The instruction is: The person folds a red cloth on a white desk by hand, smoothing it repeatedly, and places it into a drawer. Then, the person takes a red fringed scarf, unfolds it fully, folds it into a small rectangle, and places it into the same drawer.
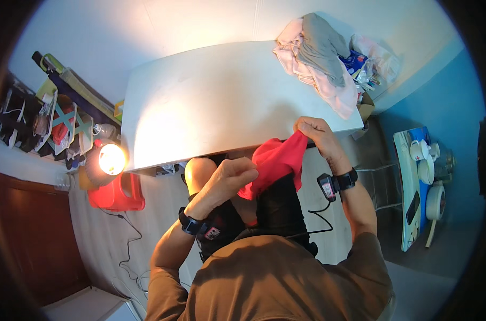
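Note:
A red cloth (278, 160), apparently a garment, hangs bunched between my hands above my lap, near the front edge of the white table (203, 92). My right hand (316, 130) is closed around its upper right corner, which is pulled taut. At the cloth's left edge, the thumb and fingers of my left hand (237, 174) pinch the fabric. Part of the cloth drapes over my right leg in black shorts. Each wrist wears a black strap with a small device.
Pale pink cloth (339, 96) and grey cloth (321, 52) lie piled at the table's back right. A lit lamp (112, 159) stands left, by a red plastic stool (118, 196). Cables (126, 248) trail across the floor. Right, a small table (405, 160) carries cups and a phone.

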Demonstrator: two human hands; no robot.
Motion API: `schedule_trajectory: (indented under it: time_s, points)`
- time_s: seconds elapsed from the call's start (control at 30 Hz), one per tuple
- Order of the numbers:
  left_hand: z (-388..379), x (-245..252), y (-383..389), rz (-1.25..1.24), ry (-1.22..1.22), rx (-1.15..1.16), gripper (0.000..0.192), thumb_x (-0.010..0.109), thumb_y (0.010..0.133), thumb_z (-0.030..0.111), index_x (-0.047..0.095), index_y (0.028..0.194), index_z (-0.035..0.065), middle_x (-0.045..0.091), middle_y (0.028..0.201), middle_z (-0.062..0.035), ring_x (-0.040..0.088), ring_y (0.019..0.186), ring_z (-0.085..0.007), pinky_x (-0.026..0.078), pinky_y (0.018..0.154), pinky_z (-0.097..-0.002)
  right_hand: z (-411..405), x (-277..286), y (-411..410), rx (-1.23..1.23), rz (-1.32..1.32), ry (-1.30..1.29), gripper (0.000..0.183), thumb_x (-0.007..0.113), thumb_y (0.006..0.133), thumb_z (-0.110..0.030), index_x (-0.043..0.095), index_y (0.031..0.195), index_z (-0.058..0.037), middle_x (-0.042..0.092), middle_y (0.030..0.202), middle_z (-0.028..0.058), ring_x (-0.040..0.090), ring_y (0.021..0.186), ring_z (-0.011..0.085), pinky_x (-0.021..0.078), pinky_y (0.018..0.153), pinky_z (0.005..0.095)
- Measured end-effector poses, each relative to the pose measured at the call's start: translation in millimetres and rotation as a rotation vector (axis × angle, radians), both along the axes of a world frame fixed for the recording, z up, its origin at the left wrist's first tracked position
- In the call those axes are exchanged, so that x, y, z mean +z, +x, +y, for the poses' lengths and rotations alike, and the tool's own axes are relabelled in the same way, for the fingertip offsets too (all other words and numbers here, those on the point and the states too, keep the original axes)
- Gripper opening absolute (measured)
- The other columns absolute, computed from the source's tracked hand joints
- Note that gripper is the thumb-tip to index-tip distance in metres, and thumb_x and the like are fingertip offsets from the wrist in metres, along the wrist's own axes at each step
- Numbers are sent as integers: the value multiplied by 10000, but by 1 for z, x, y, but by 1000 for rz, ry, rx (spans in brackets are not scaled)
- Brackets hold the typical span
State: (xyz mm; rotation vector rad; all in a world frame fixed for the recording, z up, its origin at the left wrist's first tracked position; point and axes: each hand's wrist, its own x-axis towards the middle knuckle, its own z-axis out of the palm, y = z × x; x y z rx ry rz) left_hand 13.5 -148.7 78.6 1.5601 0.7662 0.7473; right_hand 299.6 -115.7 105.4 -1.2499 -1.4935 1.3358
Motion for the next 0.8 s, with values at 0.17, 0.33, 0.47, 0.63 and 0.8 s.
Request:
schedule_trajectory:
  time_s: [0.17, 0.33, 0.47, 0.63, 0.8]
  points:
    - [-11, 9, 28, -544, -850, -222, 205, 615, 929, 214, 636, 933, 10, 662, 920, -55, 641, 813, -159, 526, 772, -303, 8, -25, 4, -53, -9, -99, 272, 555, 958, -270, 605, 824, -38, 540, 765, -42, 463, 738, 55, 382, 706, 216]
    - [-23, -19, 53, -656, -955, -224, 272, 551, 965, 230, 611, 1083, -8, 677, 1028, -118, 668, 904, -205, 549, 796, -339, -22, -49, 4, -308, 112, 148, 199, 586, 949, -198, 602, 885, -10, 565, 776, -4, 483, 701, 57, 418, 637, 225]
    - [-29, -27, 66, -618, -978, -153, 257, 527, 975, 220, 585, 1051, -18, 655, 988, -121, 644, 902, -196, 539, 778, -317, -87, -28, 2, -112, 67, 15, 152, 611, 927, -156, 625, 922, -4, 628, 847, 31, 560, 780, 82, 470, 715, 252]
    - [-30, -47, 77, -725, -969, -194, 247, 536, 974, 251, 605, 1052, 27, 661, 979, -80, 634, 873, -167, 509, 794, -303, -119, -52, -10, -89, 192, -101, 100, 648, 887, -76, 649, 969, -20, 636, 963, 30, 580, 885, 93, 478, 775, 255]
    - [-29, -49, 88, -680, -999, -99, 233, 551, 969, 263, 612, 1041, 50, 661, 968, -55, 624, 860, -140, 498, 792, -296, -125, -62, -1, -139, 117, 69, 133, 685, 843, -41, 636, 964, -15, 630, 999, 40, 573, 900, 102, 466, 788, 250]
